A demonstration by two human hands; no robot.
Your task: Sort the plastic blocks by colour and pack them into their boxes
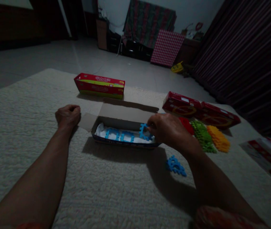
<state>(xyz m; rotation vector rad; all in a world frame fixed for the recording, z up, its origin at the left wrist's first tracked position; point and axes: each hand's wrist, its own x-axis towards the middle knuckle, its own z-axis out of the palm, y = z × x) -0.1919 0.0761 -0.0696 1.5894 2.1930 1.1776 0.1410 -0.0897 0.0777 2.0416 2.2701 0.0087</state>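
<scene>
My right hand pinches a blue notched plastic piece over the right end of an open cardboard box. Inside the box, two similar blue notched pieces lie side by side on a white lining. The box's long flap stands up at the back, and a short flap sticks out on the left. My left hand rests closed on the quilted mat beside that short flap; what its fingers hold, if anything, is hidden. A small pile of blue notched pieces lies on the mat near my right forearm.
Red, green and orange notched pieces lie in rows on the right. Behind them are two red boxes. A red and yellow-green box stands at the back left. A printed box lies far right on the mat.
</scene>
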